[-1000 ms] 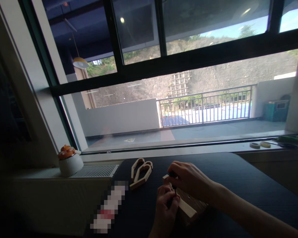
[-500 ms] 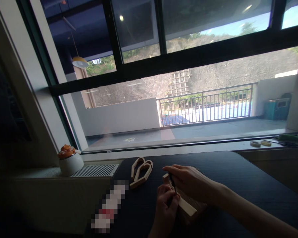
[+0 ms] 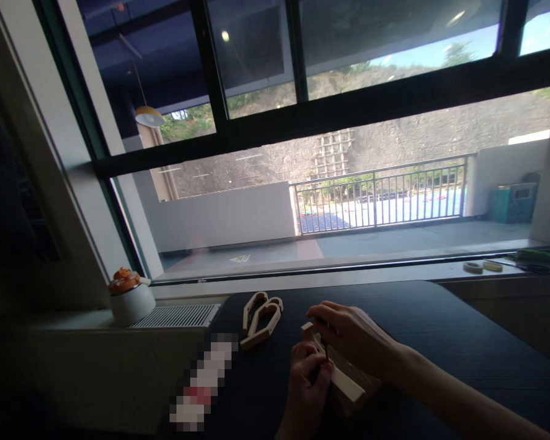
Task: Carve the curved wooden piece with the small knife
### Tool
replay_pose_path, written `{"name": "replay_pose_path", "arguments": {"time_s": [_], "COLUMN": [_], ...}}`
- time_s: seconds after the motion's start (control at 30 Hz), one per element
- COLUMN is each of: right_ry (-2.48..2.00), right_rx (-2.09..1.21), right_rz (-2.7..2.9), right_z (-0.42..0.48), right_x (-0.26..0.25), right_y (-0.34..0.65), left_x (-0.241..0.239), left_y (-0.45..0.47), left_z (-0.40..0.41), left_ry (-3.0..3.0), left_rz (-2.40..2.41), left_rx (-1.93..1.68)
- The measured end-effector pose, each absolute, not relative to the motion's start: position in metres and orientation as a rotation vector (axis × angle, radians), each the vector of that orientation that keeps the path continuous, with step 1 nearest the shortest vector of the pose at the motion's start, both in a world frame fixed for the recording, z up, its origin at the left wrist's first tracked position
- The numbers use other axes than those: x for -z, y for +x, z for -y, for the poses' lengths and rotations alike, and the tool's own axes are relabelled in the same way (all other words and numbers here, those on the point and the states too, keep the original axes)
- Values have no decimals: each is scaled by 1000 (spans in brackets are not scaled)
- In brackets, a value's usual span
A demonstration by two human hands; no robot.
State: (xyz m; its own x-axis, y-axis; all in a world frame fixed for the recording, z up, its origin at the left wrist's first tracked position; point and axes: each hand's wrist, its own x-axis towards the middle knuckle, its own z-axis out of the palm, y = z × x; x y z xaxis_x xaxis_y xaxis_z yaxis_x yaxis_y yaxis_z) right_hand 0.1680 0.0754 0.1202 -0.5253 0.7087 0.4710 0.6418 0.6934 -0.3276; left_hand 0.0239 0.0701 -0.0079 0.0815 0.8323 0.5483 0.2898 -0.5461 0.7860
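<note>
My right hand (image 3: 348, 330) is closed over the handle of what looks like a screwdriver (image 3: 327, 352); its thin dark shaft points down and the handle is mostly hidden. At the shaft's lower end, the thumb and fingers of my left hand (image 3: 308, 373) pinch a pale wooden piece (image 3: 348, 386). That piece lies at a slant on the table, its far end showing beyond my left fingers. Clear plastic (image 3: 369, 380) shows under and beside it. To the left rest two curved wooden pieces (image 3: 262, 333), leaning together.
The dark table (image 3: 421, 330) stands against a window. A white pot with an orange top (image 3: 131, 299) sits on the left ledge by a vent grille (image 3: 181, 315). Tape rolls (image 3: 473, 267) lie on the right sill. A pixelated patch (image 3: 204, 385) covers something on the table's left.
My right hand has shifted slightly right and the screwdriver's shaft now stands more upright. The left hand keeps its pinch on the wooden piece, almost unmoved.
</note>
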Motion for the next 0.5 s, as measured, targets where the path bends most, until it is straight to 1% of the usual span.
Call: {"name": "replay_pose_path", "arguments": {"time_s": [0.23, 0.5], "right_ry": [-984, -1069], "right_rx": [-175, -71], "right_rz": [2423, 2366], "right_z": [-68, -76], "right_x": [-127, -123], "right_y": [174, 177], "left_x": [8, 12], "left_y": [24, 24], "left_z": [-68, -72], "left_ry": [1887, 1901], "left_rz": [-1109, -1132], "left_rx": [-1471, -1489]}}
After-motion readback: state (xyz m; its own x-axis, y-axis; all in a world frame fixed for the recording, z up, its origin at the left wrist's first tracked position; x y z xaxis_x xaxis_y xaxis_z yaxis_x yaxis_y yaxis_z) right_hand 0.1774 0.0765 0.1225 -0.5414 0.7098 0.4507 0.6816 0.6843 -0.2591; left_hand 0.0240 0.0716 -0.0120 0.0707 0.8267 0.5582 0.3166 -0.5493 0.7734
